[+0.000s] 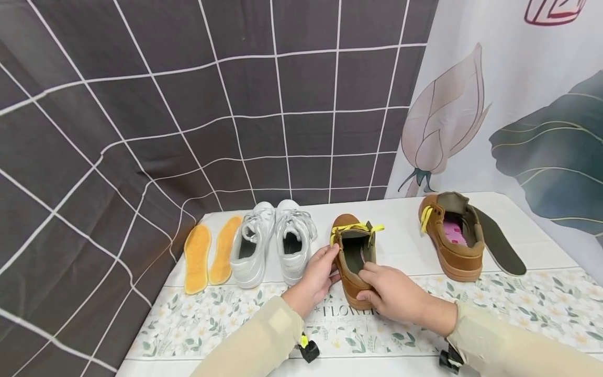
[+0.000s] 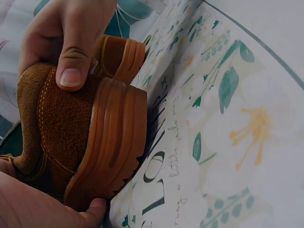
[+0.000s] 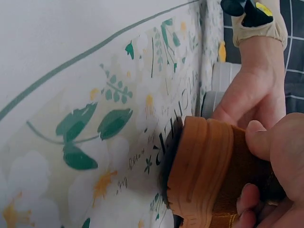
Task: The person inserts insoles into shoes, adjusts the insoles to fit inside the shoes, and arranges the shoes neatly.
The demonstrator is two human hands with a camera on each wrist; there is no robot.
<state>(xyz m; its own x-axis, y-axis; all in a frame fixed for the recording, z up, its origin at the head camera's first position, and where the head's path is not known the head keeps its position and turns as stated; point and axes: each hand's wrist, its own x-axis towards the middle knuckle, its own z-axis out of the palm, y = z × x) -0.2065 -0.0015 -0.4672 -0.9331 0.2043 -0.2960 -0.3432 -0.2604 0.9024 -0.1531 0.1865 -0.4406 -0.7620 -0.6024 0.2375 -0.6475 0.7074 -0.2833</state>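
Note:
A brown shoe (image 1: 350, 277) with yellow laces stands on the table, its toe pointing away and a dark lining or insole showing inside. My left hand (image 1: 314, 277) holds its left side, thumb near the opening and fingers low by the sole. At the heel, my right hand (image 1: 395, 293) grips the collar, with the thumb outside on the suede (image 2: 66, 107) and the fingers partly hidden in the opening. The orange-brown sole (image 3: 199, 166) rests on or just above the cloth; I cannot tell which.
To the right stands the other brown shoe (image 1: 459, 256), a pink insole (image 1: 454, 233) inside it, with a dark green insole (image 1: 499, 241) beside it. White sneakers (image 1: 254, 267) and two orange insoles (image 1: 197, 259) are at the left. A grid-patterned curtain (image 1: 306, 131) hangs behind the table.

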